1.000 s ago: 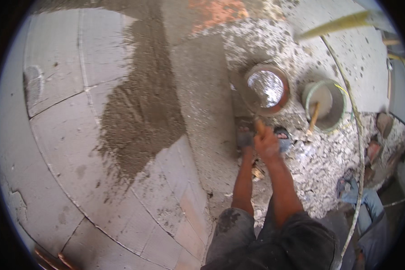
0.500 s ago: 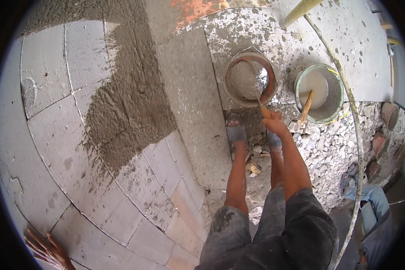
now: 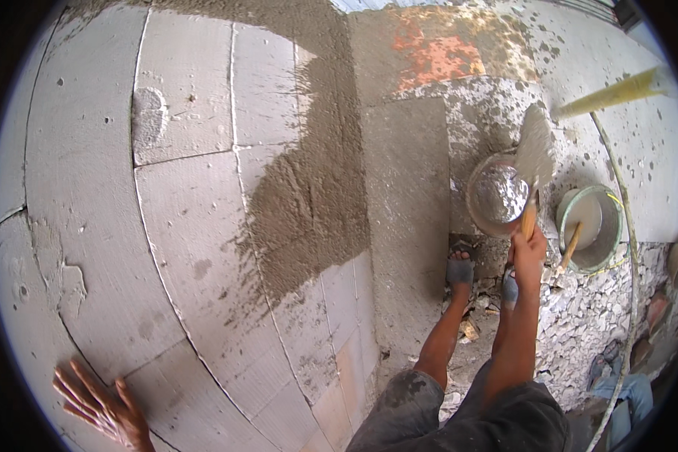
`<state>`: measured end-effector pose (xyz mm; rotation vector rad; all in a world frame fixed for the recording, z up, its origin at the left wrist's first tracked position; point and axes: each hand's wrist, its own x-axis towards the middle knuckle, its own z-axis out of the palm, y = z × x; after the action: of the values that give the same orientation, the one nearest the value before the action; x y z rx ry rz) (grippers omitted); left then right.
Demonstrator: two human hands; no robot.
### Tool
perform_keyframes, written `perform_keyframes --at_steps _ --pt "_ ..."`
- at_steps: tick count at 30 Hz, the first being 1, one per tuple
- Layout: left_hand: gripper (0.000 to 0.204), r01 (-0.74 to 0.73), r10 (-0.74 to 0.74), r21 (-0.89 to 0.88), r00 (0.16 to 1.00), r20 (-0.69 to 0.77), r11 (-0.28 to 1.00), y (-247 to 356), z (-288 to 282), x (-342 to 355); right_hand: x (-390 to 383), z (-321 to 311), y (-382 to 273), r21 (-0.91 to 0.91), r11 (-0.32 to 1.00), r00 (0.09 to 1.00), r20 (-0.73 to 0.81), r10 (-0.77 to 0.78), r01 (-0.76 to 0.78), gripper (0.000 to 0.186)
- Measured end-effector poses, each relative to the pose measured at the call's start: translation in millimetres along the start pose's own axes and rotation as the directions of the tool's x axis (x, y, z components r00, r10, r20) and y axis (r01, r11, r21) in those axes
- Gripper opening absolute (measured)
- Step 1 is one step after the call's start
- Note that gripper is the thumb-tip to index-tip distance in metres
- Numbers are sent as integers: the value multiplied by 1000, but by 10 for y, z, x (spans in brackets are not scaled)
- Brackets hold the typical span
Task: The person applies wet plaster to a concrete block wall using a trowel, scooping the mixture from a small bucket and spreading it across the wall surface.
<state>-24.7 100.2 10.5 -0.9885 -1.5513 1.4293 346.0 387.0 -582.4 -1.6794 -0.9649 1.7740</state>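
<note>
Right hand grips the trowel by its wooden handle, fingers wrapped tight, blade lifted over the mortar bucket at right of centre. Left hand, fingers spread, presses flat on the block wall at lower left. A green bucket sits just right.

Soft, even daylight fills the scene; nothing is dim, and shadows are faint, only a small dark patch under the feet near three o'clock. The pale grey block wall at nine o'clock looks flat and slightly washed out. The wet mortar inside the round metal bucket at two o'clock glares white. Straight wall joints bow outward, a black fisheye rim rings everything, and detail softens toward that rim.
</note>
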Motion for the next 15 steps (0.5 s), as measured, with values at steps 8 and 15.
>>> perform_keyframes --at_steps 8,15 --pt "85 -25 20 -138 999 -38 990 169 -13 320 1236 3535 -323 -706 593 623 -273 -733 389 25" --pt "93 -14 32 -137 991 130 990 -80 -40 -78 -1691 3771 -991 337 898 768 481 -422 282 21"
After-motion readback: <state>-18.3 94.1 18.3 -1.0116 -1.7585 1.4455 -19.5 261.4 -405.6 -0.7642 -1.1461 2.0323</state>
